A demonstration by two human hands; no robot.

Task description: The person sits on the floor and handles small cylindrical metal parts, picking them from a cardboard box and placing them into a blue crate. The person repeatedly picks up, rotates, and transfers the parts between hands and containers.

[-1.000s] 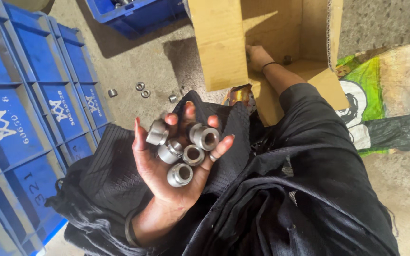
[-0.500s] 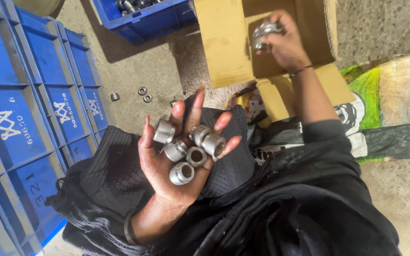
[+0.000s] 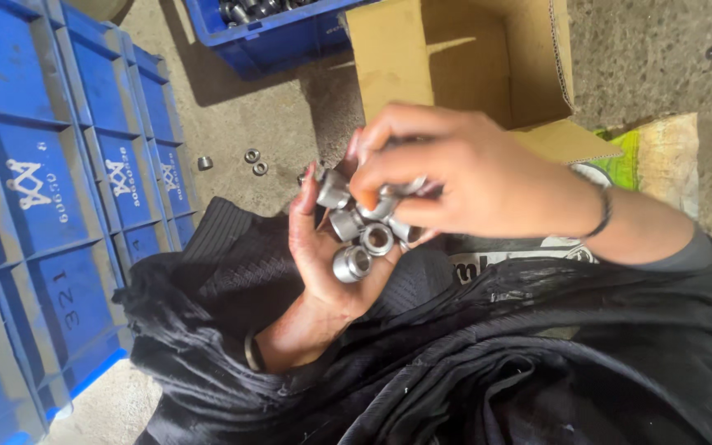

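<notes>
While the left hand lies palm-up, cupped open under a cluster of short steel bushings whose bores mostly face upward, the right hand arches over them, fingertips pinched on one bushing, beside the cardboard box.

Bright daylight, hard shadows on ground, slight motion blur
</notes>
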